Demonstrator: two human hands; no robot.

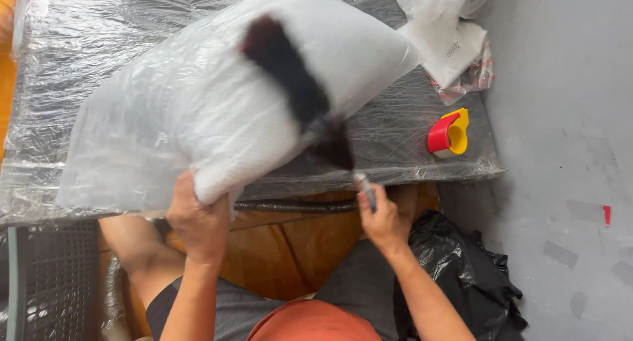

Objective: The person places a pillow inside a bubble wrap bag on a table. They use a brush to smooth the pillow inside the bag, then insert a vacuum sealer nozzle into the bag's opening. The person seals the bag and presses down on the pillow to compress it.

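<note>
Over the wrapped table (422, 150), left hand (198, 219) grips a plastic-bagged white pillow (217, 104); right hand (382, 219) clasps a marker (364, 189).

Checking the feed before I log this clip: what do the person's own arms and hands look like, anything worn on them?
Both arms are bare from the elbow down: no sleeves in view. The left hand and right hand wear no gloves, and no rings, watch or wristband show. At the bottom edge, the person wears an orange-red top and grey shorts.
</note>
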